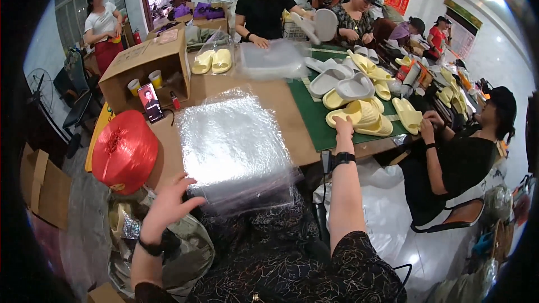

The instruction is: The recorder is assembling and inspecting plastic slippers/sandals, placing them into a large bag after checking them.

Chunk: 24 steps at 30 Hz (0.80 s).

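While the right hand (343,128) touches it, a yellow slipper (355,113) lies crosswise.

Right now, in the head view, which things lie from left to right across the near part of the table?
Red twine spool → left hand → stack of clear plastic bags → right hand on a yellow slipper.

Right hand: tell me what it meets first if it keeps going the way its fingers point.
The right hand already touches a yellow slipper; straight on, probably the grey slipper behind it, though depth is unclear.
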Each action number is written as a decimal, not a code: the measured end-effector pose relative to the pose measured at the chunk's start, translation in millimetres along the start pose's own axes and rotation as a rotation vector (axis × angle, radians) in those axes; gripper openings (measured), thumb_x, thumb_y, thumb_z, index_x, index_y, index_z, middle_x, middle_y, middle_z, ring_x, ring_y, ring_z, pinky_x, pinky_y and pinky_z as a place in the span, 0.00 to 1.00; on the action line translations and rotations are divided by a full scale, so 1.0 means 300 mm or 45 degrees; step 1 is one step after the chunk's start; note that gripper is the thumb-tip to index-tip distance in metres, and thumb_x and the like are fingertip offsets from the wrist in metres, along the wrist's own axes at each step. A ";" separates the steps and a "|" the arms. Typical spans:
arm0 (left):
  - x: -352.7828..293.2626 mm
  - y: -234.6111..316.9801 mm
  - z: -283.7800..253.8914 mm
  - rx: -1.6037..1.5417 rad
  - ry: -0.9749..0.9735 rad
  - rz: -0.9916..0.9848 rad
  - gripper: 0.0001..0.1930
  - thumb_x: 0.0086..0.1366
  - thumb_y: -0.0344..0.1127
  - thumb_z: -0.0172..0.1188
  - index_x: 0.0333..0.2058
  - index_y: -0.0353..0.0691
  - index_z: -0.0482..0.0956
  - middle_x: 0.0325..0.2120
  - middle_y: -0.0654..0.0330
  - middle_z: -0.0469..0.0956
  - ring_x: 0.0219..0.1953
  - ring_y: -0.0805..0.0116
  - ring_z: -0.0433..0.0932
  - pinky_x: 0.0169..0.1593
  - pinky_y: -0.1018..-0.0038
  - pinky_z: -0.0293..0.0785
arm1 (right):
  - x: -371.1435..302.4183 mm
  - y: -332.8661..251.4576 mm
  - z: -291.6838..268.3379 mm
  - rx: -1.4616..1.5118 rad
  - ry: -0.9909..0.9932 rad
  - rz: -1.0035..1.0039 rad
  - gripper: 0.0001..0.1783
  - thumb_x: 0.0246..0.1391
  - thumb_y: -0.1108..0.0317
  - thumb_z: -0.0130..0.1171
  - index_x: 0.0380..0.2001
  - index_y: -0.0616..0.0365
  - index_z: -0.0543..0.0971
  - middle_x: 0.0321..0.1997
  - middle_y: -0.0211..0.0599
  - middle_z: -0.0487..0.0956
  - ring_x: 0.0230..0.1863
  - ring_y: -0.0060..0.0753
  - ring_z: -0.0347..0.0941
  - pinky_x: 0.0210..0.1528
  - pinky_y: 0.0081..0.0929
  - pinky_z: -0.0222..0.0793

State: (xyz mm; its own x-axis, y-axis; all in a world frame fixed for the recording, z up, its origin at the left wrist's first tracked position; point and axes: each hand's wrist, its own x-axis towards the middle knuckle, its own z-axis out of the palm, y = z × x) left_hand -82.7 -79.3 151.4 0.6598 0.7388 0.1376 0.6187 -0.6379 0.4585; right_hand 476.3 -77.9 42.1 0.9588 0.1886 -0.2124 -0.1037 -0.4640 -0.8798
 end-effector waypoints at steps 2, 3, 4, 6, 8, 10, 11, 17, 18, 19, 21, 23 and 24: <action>0.108 -0.017 0.110 0.069 -0.086 0.160 0.31 0.56 0.53 0.66 0.54 0.41 0.73 0.62 0.36 0.60 0.64 0.36 0.59 0.63 0.54 0.61 | 0.043 -0.015 0.017 -0.131 0.023 0.001 0.47 0.43 0.50 0.67 0.66 0.51 0.63 0.65 0.62 0.59 0.65 0.58 0.54 0.64 0.50 0.54; 0.160 -0.036 0.169 0.122 -0.088 0.268 0.33 0.56 0.55 0.66 0.56 0.43 0.72 0.64 0.35 0.57 0.65 0.32 0.56 0.64 0.52 0.59 | 0.071 -0.017 0.027 -0.266 0.047 0.009 0.46 0.43 0.50 0.67 0.65 0.52 0.64 0.64 0.61 0.61 0.64 0.58 0.54 0.64 0.49 0.54; 0.204 -0.060 0.225 0.122 -0.081 0.274 0.33 0.56 0.55 0.66 0.56 0.43 0.72 0.64 0.35 0.57 0.65 0.32 0.56 0.64 0.52 0.59 | 0.094 -0.016 0.029 -0.254 0.071 0.006 0.42 0.44 0.52 0.66 0.62 0.55 0.67 0.62 0.62 0.64 0.63 0.58 0.56 0.64 0.47 0.53; 0.279 -0.107 0.332 0.208 0.018 0.309 0.33 0.58 0.56 0.64 0.57 0.45 0.71 0.64 0.35 0.55 0.65 0.30 0.54 0.65 0.50 0.57 | 0.108 -0.001 0.032 -0.104 0.230 -0.010 0.39 0.44 0.53 0.66 0.60 0.55 0.69 0.61 0.63 0.65 0.63 0.58 0.57 0.63 0.48 0.54; 0.296 -0.167 0.418 0.215 0.032 0.262 0.33 0.58 0.57 0.63 0.57 0.45 0.71 0.64 0.35 0.55 0.65 0.31 0.53 0.66 0.49 0.55 | 0.059 0.016 0.037 0.121 0.466 -0.275 0.31 0.47 0.60 0.62 0.56 0.56 0.72 0.57 0.63 0.66 0.59 0.56 0.61 0.62 0.50 0.55; 0.295 -0.218 0.482 0.224 0.081 0.238 0.33 0.60 0.58 0.59 0.59 0.46 0.70 0.64 0.35 0.56 0.65 0.32 0.53 0.66 0.49 0.52 | 0.011 0.000 0.007 0.273 0.517 -0.496 0.30 0.48 0.63 0.60 0.56 0.57 0.71 0.55 0.61 0.66 0.56 0.56 0.61 0.61 0.49 0.56; 0.295 -0.219 0.489 0.219 0.078 0.234 0.33 0.60 0.58 0.59 0.59 0.46 0.70 0.64 0.35 0.56 0.65 0.32 0.53 0.66 0.49 0.52 | -0.017 -0.012 -0.010 0.423 0.564 -0.715 0.29 0.48 0.66 0.59 0.57 0.57 0.71 0.53 0.58 0.66 0.54 0.56 0.62 0.60 0.48 0.57; 0.270 -0.212 0.481 0.259 0.174 0.218 0.32 0.62 0.58 0.57 0.60 0.45 0.70 0.66 0.40 0.56 0.67 0.37 0.52 0.68 0.51 0.50 | -0.300 -0.229 -0.075 0.592 0.416 -1.264 0.25 0.50 0.71 0.54 0.55 0.57 0.74 0.49 0.47 0.64 0.48 0.43 0.62 0.50 0.34 0.64; 0.270 -0.213 0.484 0.259 0.184 0.228 0.32 0.62 0.58 0.57 0.60 0.46 0.70 0.66 0.40 0.56 0.67 0.37 0.53 0.67 0.51 0.50 | -0.366 -0.264 -0.089 0.643 0.330 -1.336 0.24 0.50 0.72 0.54 0.54 0.57 0.75 0.49 0.44 0.64 0.48 0.39 0.62 0.48 0.30 0.65; 0.269 -0.217 0.486 0.260 0.197 0.234 0.32 0.62 0.58 0.57 0.59 0.46 0.70 0.65 0.41 0.57 0.67 0.38 0.53 0.67 0.51 0.51 | -0.415 -0.284 -0.099 0.645 0.317 -1.339 0.24 0.50 0.72 0.54 0.54 0.57 0.75 0.49 0.44 0.64 0.48 0.39 0.62 0.48 0.30 0.65; 0.272 -0.210 0.490 0.267 0.228 0.242 0.32 0.61 0.58 0.57 0.59 0.46 0.70 0.64 0.40 0.59 0.66 0.37 0.55 0.67 0.50 0.52 | -0.506 -0.305 -0.107 0.666 0.034 -1.314 0.25 0.51 0.73 0.53 0.55 0.56 0.76 0.50 0.39 0.64 0.47 0.32 0.62 0.46 0.23 0.64; 0.277 -0.194 0.489 0.273 0.262 0.250 0.32 0.60 0.58 0.58 0.58 0.46 0.71 0.62 0.39 0.61 0.65 0.36 0.57 0.66 0.50 0.53 | -0.583 -0.319 -0.119 0.837 -0.119 -1.334 0.24 0.51 0.74 0.54 0.54 0.57 0.76 0.50 0.37 0.65 0.47 0.27 0.63 0.43 0.20 0.63; 0.275 -0.193 0.486 0.276 0.265 0.263 0.32 0.60 0.58 0.58 0.58 0.46 0.71 0.62 0.39 0.61 0.65 0.36 0.57 0.66 0.50 0.53 | -0.612 -0.317 -0.114 0.898 -0.203 -1.340 0.24 0.51 0.74 0.54 0.54 0.58 0.76 0.49 0.37 0.66 0.46 0.26 0.64 0.44 0.20 0.64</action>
State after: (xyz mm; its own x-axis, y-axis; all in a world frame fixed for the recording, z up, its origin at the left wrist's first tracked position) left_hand -2.0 -13.1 8.2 0.6928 0.6039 0.3941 0.5724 -0.7930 0.2088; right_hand 319.2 -97.9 179.4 0.6263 0.3081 0.7161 0.5191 0.5206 -0.6779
